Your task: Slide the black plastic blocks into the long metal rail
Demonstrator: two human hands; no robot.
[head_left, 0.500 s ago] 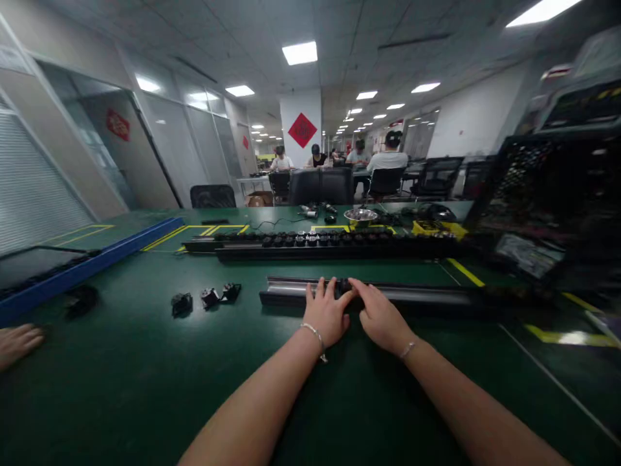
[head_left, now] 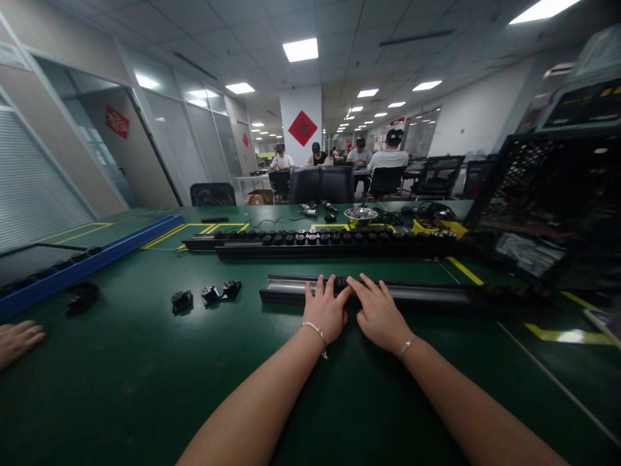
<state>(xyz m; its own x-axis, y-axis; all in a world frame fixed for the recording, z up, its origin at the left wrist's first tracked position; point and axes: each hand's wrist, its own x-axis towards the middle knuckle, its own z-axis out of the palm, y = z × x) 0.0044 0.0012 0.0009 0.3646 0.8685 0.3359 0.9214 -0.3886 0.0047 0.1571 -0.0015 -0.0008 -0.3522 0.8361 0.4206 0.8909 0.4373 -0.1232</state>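
Observation:
A long black channel rail point(head_left: 429, 295) lies crosswise on the green table in front of me. My left hand point(head_left: 326, 314) rests over it with fingers spread across the channel, its thumb reaching toward a small black part point(head_left: 341, 283) seated in the rail. From the other side, my right hand point(head_left: 381, 317) meets this part with its index finger, the other fingers stretched out over the rail. The part is mostly hidden by my fingertips. Left of the rail sit loose black parts, one point(head_left: 182, 301) apart and two point(head_left: 210, 296) close together.
Behind lies another rail point(head_left: 252, 250) lined with black parts. A metal bowl point(head_left: 360, 215) and a yellow tray point(head_left: 456, 228) stand farther back. At left are a blue strip point(head_left: 121, 243) and another person's hand point(head_left: 19, 340). A dark rack point(head_left: 557, 194) rises at right.
My right hand's fingers have spread from close together to apart over the rail. My left hand stays nearly in place, and the rail has not visibly moved.

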